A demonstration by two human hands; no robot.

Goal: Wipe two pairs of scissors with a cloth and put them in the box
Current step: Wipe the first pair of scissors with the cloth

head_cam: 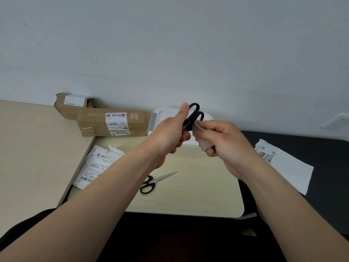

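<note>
My left hand (171, 132) grips a pair of black-handled scissors (194, 115), handles pointing up and away, blades hidden in the fist. My right hand (221, 142) pinches a small beige cloth (201, 138) against the scissors just below the handles. Both hands hover above a white box (164, 115) at the back of the table. A second pair of scissors (155, 181) with black handles and bare steel blades lies flat on the pale tabletop, below my left forearm.
Two brown cardboard parcels (113, 120) stand against the wall at the left. A white mailer bag (96, 165) lies left of the loose scissors, another white bag (285, 165) on the dark surface at right. A beige desk (34, 148) adjoins on the left.
</note>
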